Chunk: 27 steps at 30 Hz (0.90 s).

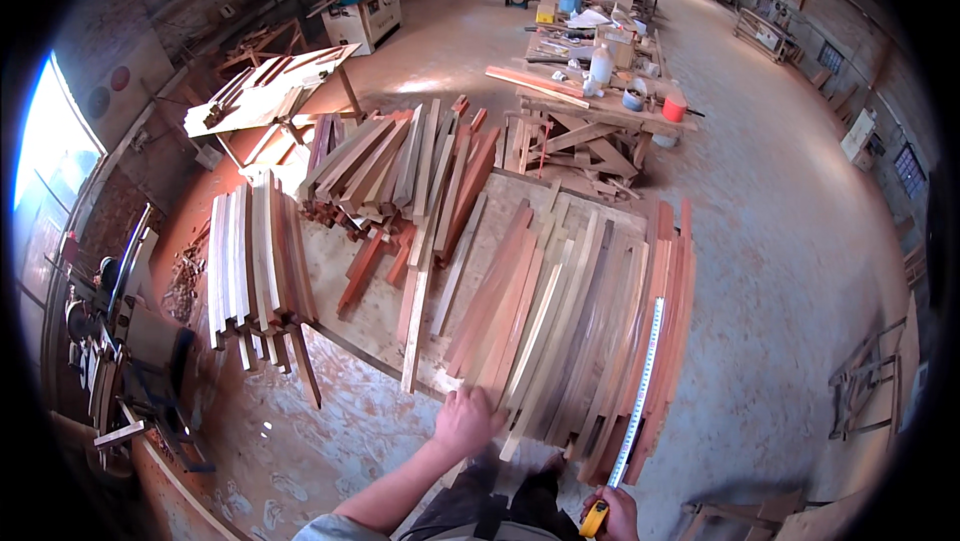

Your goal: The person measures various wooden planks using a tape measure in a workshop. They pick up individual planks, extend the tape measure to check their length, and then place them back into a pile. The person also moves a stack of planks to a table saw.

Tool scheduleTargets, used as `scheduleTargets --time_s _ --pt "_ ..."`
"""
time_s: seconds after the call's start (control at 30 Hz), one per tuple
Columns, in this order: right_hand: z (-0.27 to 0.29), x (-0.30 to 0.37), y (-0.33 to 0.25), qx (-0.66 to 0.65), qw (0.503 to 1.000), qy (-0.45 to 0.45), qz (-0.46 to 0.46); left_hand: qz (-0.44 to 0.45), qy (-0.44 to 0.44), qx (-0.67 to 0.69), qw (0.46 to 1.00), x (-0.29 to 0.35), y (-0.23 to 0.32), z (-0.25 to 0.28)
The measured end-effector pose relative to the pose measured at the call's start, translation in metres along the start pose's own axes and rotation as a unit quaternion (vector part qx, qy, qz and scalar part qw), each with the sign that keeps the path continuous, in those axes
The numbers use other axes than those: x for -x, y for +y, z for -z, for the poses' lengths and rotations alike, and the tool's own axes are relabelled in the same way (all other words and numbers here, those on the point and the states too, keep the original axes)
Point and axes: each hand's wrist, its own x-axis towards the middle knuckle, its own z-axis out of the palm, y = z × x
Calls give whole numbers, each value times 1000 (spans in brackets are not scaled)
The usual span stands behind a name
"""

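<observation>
A tape measure [595, 518] with a yellow and black case is gripped in my right hand [619, 514] at the near right. Its white blade [640, 401] runs out from the case, away from me along the reddish strips on the right of the row. My left hand [468, 421] is closed over the near end of a wooden strip [490, 351] at the row's left side; its fingertips are partly hidden. Beside it lie pale strips [545, 341] and darker brown ones [590, 331], roughly parallel, their near ends uneven.
The strips rest on a broad worktop [335, 251]. A heap of strips [400, 166] covers its far part, and a stack [255, 261] overhangs its left edge. Beyond stands a cluttered bench [640, 113] with a red container [674, 107]. A machine [140, 351] stands at the left.
</observation>
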Motion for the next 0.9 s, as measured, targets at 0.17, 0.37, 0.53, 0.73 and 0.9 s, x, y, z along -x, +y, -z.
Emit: scheduleTargets --time_s 0.17,0.37,0.53,0.73,0.9 --pt "1 7 0 9 1000 5 13 96 63 324 939 -77 -28 40" --pt "-3 13 0 -31 999 5 19 201 124 828 508 -206 -76 106" --pt "-6 24 -4 -29 999 23 16 234 191 802 516 -254 -88 102" --pt "0 21 4 -31 998 46 21 237 187 807 507 -274 -111 93" --pt "4 16 9 -51 997 56 21 212 -74 841 492 -221 -65 92"
